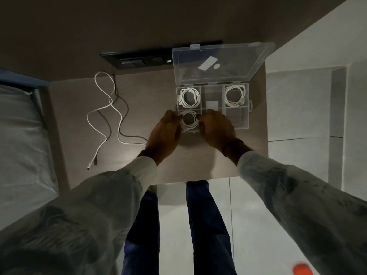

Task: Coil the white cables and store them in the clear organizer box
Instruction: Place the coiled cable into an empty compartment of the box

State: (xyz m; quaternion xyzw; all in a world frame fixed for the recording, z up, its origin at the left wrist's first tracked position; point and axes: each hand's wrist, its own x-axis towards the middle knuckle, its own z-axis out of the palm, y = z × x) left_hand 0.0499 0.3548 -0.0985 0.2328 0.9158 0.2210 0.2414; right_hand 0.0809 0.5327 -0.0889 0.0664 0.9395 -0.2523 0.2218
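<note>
The clear organizer box [243, 127] lies on the small table with its lid [220, 62] tipped back. One coiled white cable [189, 97] fills the far left compartment and another coil [236, 95] the far right one. A third coil [189, 121] sits in the near left compartment, pinched between my left hand [165, 133] and my right hand [216, 129], which hold it from either side. To the left, a loose white cable [108, 108] sprawls uncoiled across the tabletop, its plug near the front edge.
The table [198, 165] has its front edge just beyond my legs and its right edge past the box. A black switch panel [143, 60] is on the wall behind. A bed [19, 135] borders the left. An orange object [301, 269] lies on the floor.
</note>
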